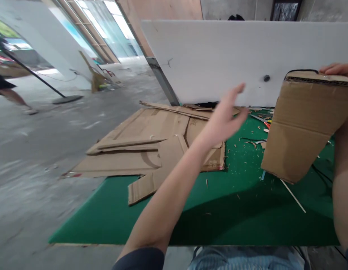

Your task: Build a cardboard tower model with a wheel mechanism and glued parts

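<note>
Left hand (222, 120) loosely open — right hand (339, 69) gripping a cardboard piece (305, 129) above the green tabletop (106, 215).

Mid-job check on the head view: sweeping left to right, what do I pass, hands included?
Round pole base → broom → branched cardboard offcut → left hand → raised cardboard piece, with the right hand at its top edge.

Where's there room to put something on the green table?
On the green table, the near left corner looks bare, between the flat cardboard and the left forearm. Farther back it's crowded: that cardboard, then scraps and a tool beside the big piece the right hand holds.
</note>
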`<state>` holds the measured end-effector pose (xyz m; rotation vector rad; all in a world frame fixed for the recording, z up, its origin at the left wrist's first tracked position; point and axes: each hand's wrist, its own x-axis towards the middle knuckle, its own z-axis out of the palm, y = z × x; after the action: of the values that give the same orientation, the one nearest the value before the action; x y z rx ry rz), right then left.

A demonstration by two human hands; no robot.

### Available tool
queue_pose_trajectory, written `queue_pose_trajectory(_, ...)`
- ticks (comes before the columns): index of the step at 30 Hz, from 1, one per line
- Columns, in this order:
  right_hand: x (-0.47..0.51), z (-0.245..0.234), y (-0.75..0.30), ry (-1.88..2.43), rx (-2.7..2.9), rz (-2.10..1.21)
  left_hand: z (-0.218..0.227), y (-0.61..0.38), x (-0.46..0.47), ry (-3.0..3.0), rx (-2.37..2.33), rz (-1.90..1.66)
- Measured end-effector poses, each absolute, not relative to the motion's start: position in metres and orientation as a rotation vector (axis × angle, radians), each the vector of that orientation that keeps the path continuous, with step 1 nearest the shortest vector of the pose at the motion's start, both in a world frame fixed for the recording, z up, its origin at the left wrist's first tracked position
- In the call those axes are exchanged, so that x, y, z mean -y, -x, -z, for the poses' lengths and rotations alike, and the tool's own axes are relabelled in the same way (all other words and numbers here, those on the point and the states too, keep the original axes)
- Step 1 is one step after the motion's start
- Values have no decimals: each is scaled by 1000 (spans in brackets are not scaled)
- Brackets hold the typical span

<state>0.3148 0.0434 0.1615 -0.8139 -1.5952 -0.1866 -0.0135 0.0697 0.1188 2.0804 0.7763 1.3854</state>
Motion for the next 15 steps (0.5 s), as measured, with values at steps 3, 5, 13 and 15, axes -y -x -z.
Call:
queue_pose_trajectory(3,-34,-166,-290,567,1667,13,-124,-31,-24,-2110,-506,-1253)
queue_pose_trajectory(5,-19,-170,-272,556,1691,-18,-127,-40,-12,-2030,-495,-1314)
queue_pose_trajectory(13,14,-176,-233,632,1830,-203,-155,-6,-9,-2065,-480,-1507)
queue_pose_trajectory(15,14,-175,-224,640,1800,-145,-157,-1,-7,-2128,-495,-1623)
